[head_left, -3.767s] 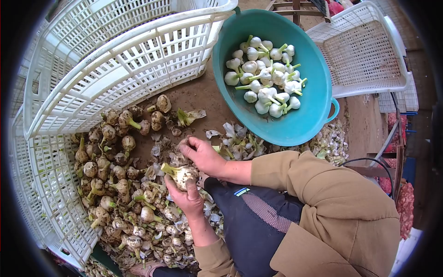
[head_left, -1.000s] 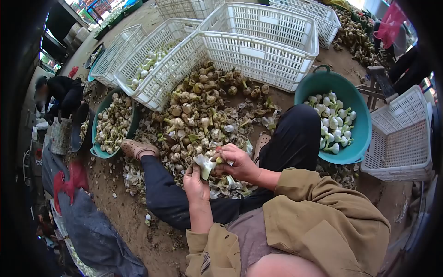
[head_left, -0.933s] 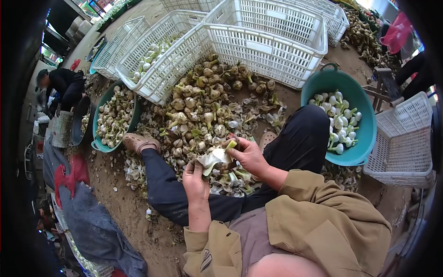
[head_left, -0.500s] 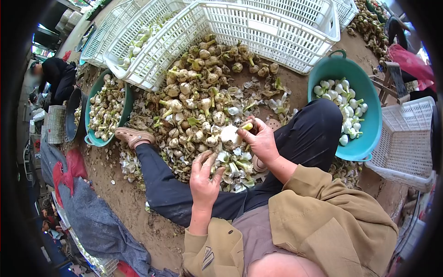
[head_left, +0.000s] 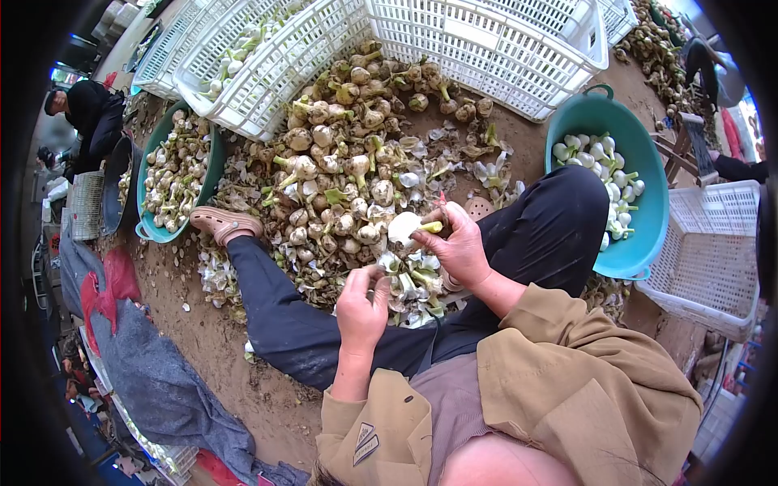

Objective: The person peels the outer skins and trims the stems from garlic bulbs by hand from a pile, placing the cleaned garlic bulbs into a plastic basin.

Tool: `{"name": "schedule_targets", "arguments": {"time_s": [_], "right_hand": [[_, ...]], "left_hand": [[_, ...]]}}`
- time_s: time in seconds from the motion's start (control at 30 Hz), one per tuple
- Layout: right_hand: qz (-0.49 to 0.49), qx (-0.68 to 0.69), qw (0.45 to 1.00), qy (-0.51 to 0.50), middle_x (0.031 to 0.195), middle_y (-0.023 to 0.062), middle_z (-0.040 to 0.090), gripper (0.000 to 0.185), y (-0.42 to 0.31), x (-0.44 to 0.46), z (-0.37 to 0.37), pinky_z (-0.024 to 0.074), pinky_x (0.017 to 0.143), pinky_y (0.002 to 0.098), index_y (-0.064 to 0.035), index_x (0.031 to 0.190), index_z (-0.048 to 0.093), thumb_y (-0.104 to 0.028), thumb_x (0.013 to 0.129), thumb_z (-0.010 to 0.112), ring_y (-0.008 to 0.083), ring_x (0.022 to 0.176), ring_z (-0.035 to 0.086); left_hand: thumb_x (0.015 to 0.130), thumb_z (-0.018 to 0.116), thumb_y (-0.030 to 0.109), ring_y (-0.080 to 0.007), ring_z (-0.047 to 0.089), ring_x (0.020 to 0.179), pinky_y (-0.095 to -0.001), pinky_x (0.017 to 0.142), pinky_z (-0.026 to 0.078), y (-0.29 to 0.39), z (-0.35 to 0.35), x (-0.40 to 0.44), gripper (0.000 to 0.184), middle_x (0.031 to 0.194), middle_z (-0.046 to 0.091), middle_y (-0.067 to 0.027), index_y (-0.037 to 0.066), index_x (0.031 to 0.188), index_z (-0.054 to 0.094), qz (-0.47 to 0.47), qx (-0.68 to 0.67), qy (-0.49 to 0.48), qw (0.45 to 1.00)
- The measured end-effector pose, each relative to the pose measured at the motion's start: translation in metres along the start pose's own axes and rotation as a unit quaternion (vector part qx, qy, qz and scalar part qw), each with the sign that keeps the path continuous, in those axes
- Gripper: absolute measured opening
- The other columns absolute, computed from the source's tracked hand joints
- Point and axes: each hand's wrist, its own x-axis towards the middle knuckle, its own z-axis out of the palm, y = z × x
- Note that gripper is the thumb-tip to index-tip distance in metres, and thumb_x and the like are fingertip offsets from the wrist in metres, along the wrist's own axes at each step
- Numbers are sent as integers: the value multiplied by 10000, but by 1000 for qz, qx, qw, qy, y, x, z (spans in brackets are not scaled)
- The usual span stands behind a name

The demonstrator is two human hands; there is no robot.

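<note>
My right hand (head_left: pixel 463 247) is closed round the greenish stem of a garlic bulb (head_left: pixel 403 230). The bulb's smooth white head points left, over the heap. Lower and to the left is my left hand (head_left: pixel 361 312), its fingers curled in towards the thumb; whether a bit of skin is pinched there cannot be made out. Beneath both hands lie loose white garlic skins (head_left: pixel 415 287). A heap of unpeeled garlic (head_left: pixel 324 166), brown and dirty with short stems, spreads beyond them between my legs.
White plastic crates (head_left: pixel 486 61) stand behind the heap. At right, a teal tub (head_left: pixel 648 243) holds clean white garlic, beside another white crate (head_left: pixel 705 259). A second teal tub (head_left: pixel 212 174) with unpeeled garlic stands left. Another person (head_left: pixel 93 121) bends at far left.
My left hand's fingers have drawn together from a looser spread. My right hand still holds the garlic bulb, with little movement. The whole view has shifted slightly.
</note>
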Motion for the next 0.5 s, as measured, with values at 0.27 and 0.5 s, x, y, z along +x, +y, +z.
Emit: {"name": "schedule_targets", "arguments": {"time_s": [0.27,0.5], "right_hand": [[-101,-50,994,-1,695,79,493,323,-11,-9,17,420,579,347,-36,732,527,-187,647,800,252,649,496],[130,83,988,-13,670,8,576,245,2,-9,16,442,540,196,-13,813,531,-156,786,729,42,603,517]], "left_hand": [[919,493,410,-275,629,899,-372,768,477,-2,38,20,535,958,637,-217,-43,1203,488,-94,-188,64,976],[795,590,26,-228,620,873,-326,772,492,-45,23,18,234,977,626,-140,18,1029,603,-87,-72,96,989]]}}
